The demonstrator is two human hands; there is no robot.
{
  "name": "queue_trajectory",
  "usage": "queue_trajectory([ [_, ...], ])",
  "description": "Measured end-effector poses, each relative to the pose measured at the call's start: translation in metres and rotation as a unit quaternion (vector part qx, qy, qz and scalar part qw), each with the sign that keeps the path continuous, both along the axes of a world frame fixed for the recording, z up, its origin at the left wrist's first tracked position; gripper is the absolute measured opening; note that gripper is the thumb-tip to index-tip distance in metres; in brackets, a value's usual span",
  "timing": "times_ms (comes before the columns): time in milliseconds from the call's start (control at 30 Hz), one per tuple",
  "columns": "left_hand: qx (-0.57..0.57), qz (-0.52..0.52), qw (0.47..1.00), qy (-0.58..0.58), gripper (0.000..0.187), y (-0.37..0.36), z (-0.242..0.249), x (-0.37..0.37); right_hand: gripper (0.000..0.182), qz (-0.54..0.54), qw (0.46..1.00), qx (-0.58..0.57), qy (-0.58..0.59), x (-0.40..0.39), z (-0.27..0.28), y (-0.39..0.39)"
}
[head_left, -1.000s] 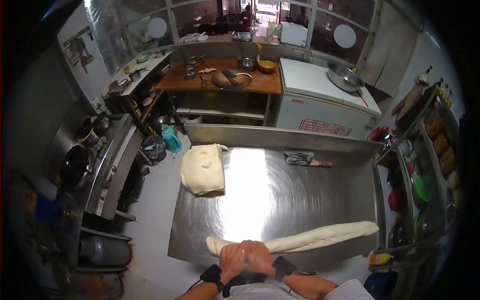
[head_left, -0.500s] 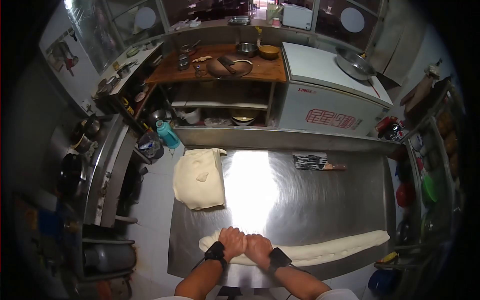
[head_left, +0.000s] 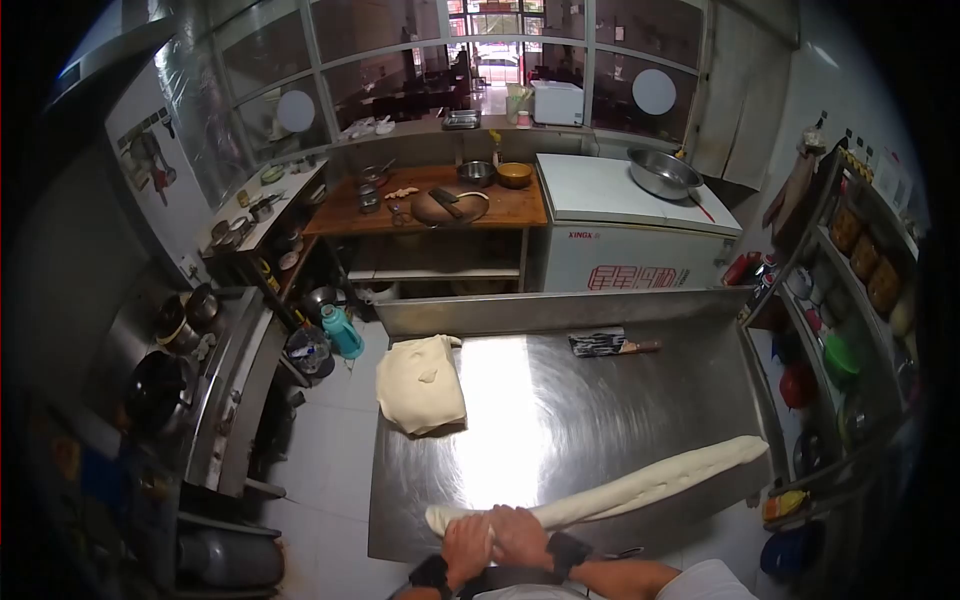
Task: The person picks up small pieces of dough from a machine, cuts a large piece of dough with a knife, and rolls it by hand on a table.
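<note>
A long pale roll of dough (head_left: 640, 488) lies across the steel table (head_left: 610, 410) near its front edge, its right part slanting away from me. My left hand (head_left: 466, 550) is closed over the dough near its left end, fingers curled down on it. Right beside it, touching, my right hand (head_left: 519, 538) is also closed on the roll. Both wrists carry black bands. A big folded slab of dough (head_left: 420, 395) sits at the back left of the table, with a small scrap on top. The dough under my palms is hidden.
A wide scraper (head_left: 597, 342) with a wooden handle lies at the table's back, before a raised steel edge (head_left: 560, 312). Shelves (head_left: 835, 375) stand on the right, a stove (head_left: 225, 390) and a teal flask (head_left: 342, 332) on the left. Beyond are a wooden counter (head_left: 350, 215) and a white freezer (head_left: 640, 255).
My view has tilted up, showing more of the windows. Both hands have come closer to me along with the dough's left part, so the roll now slants more.
</note>
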State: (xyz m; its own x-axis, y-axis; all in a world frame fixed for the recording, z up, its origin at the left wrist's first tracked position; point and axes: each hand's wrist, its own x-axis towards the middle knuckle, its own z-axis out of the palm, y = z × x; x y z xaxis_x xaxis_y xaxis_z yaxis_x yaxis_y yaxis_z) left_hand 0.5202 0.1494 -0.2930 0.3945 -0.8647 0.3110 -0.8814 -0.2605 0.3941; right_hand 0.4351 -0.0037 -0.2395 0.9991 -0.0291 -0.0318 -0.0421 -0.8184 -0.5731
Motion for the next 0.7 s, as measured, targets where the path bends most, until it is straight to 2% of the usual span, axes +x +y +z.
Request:
queue_trajectory([
  [33,-0.013,0.066,0.998,-0.003,0.037,0.007,-0.004,-0.017,0.055,-0.004,1.000,0.000,-0.003,-0.003,-0.012,0.010],
  [67,-0.027,0.132,0.991,-0.004,0.041,0.009,-0.009,-0.026,0.051,-0.002,0.997,-0.066,-0.034,-0.004,-0.021,0.018],
  [100,-0.028,0.130,0.991,-0.004,0.041,0.005,-0.020,-0.025,0.047,0.001,0.989,-0.132,-0.063,-0.002,-0.027,0.019],
  [133,-0.034,0.158,0.986,-0.028,0.036,-0.003,-0.026,-0.019,0.035,-0.013,0.986,-0.140,-0.084,0.004,-0.027,0.016],
  [167,-0.037,0.186,0.981,-0.050,0.032,-0.010,-0.033,-0.013,0.035,-0.014,0.987,-0.140,-0.081,0.017,-0.035,0.009],
  [200,-0.035,0.185,0.981,-0.045,0.032,-0.015,-0.040,0.000,0.030,-0.019,0.994,-0.106,0.002,0.035,-0.045,0.000],
  [233,0.036,0.142,0.989,-0.036,0.025,-0.027,-0.027,0.027,0.025,-0.025,0.994,-0.070,0.085,0.050,-0.050,-0.009],
  [267,0.106,0.098,0.989,-0.027,0.018,-0.042,-0.015,0.053,0.014,-0.058,0.992,-0.082,0.071,0.064,-0.047,-0.017],
  [300,0.091,0.088,0.991,-0.033,0.008,-0.056,-0.014,0.072,0.014,-0.059,0.992,-0.078,0.078,0.076,-0.056,-0.026],
  [367,0.173,0.068,0.983,-0.001,0.017,-0.079,-0.011,0.103,0.013,-0.098,0.993,-0.067,0.001,0.095,-0.076,-0.044],
  [400,0.175,0.064,0.982,0.005,0.017,-0.086,-0.021,0.114,0.013,-0.100,0.993,-0.065,0.008,0.101,-0.080,-0.051],
  [467,0.051,0.050,0.997,0.034,0.020,-0.097,-0.033,0.129,0.016,-0.095,0.994,-0.038,0.047,0.116,-0.078,-0.060],
  [600,0.027,0.107,0.992,0.061,0.020,-0.109,-0.027,0.135,0.017,-0.091,0.995,-0.007,0.028,0.128,-0.083,-0.070],
  [667,0.024,0.100,0.994,0.029,0.020,-0.112,-0.021,0.137,0.019,-0.122,0.990,0.016,0.069,0.130,-0.092,-0.070],
  [700,0.029,0.094,0.995,0.009,0.020,-0.108,-0.019,0.131,0.022,-0.132,0.991,0.022,0.020,0.125,-0.096,-0.069],
])
